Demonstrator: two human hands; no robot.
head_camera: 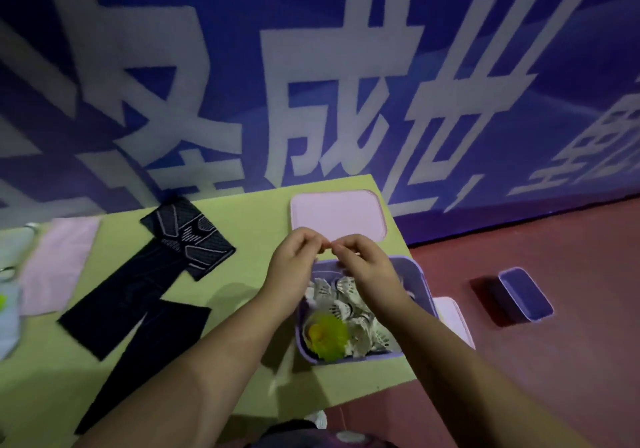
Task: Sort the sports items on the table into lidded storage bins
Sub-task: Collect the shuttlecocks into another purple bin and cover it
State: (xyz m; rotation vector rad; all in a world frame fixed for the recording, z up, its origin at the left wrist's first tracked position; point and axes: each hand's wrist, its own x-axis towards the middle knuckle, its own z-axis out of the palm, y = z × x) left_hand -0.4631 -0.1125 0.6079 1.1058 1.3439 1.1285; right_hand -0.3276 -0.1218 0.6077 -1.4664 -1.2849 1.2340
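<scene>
Left hand (294, 264) and right hand (363, 267) are held fingertip to fingertip above the purple bin (424, 288) of shuttlecocks (346, 295); whether anything is pinched cannot be told. The pink lid (337, 215), at twelve o'clock, should be seated squarely and pressed evenly.

A blue banner wall (221, 49) with huge white Chinese characters filled the background, dimly lit and purplish. Below it ran a reddish-brown floor (561, 239) — and a yellow-green table (256, 215) stood against the banner.
</scene>
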